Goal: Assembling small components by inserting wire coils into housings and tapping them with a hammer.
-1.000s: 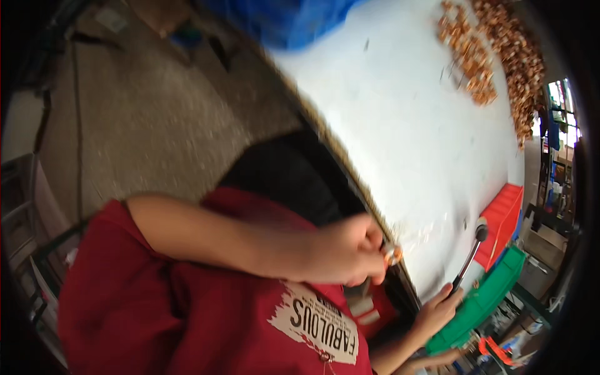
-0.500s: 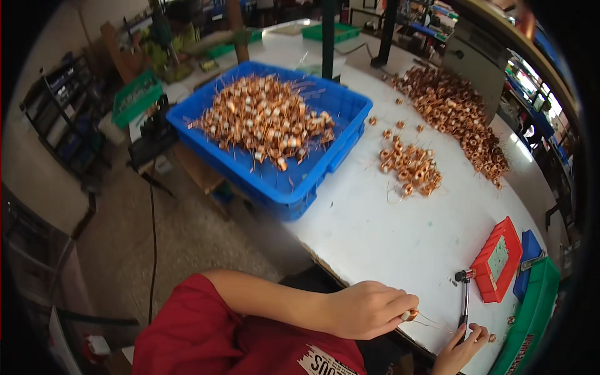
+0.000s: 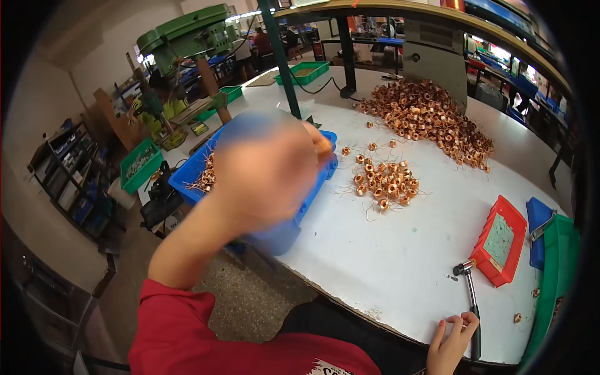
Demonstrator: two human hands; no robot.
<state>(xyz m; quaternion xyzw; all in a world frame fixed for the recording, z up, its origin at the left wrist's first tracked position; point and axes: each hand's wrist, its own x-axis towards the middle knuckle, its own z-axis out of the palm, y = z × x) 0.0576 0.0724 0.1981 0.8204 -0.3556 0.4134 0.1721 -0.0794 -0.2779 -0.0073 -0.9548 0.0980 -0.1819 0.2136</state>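
Note:
My left hand (image 3: 269, 165) is raised close in front of the blue bin (image 3: 331, 136), smeared by motion. Its fingers are too blurred to show whether they hold anything. Past the hand, a part of the heap of copper wire coils (image 3: 206, 175) inside the bin shows; the rest is hidden. On the table's near right, my right hand (image 3: 454, 337) rests with loosely bent fingers apart. It is beside the black handle of a small hammer (image 3: 470, 294), and nothing shows in it.
A small group of copper coils (image 3: 387, 181) lies mid-table, with a large heap of them (image 3: 431, 115) behind. To the right are a red tray (image 3: 509, 253), a blue box (image 3: 537, 231) and a green bin (image 3: 556, 275). A green machine (image 3: 187, 37) stands far left.
My left hand, which pinched a copper coil near the table's front edge, has swung up and left to the blue bin. My right hand stays by the hammer handle. The view has shifted.

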